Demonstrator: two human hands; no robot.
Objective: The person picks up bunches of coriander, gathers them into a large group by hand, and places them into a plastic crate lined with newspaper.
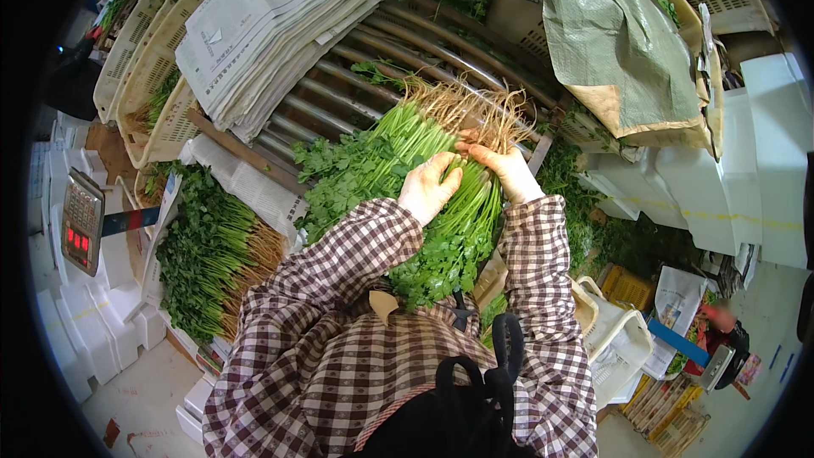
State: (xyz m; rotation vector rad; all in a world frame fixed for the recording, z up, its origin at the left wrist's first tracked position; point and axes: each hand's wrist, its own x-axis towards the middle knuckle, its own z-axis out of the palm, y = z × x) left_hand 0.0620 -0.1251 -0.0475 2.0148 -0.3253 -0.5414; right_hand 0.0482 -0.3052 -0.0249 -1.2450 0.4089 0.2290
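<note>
Leafy green herb bunches with long stems and brown roots, which look like coriander [356, 159], lie on a rack of metal bars [324, 105]. Both hands are at the root end of the nearest stems [467, 210], whose leaves hang down against the checked clothing. My left hand [434, 186] touches these stems from the left, its thumb and fingers apart. At their right, my right hand [499, 165] has its fingers bent around the stem bases just below the roots; the fingertips are partly hidden among the stems.
A thick newspaper stack [273, 38] lies on the rack's upper left. More rooted greens [210, 254] sit on newspaper at the left, beside a scale display [82, 221]. A crate under a green woven sheet [623, 44] stands upper right. White foam boxes [687, 172] line the right; another person [731, 343] is lower right.
</note>
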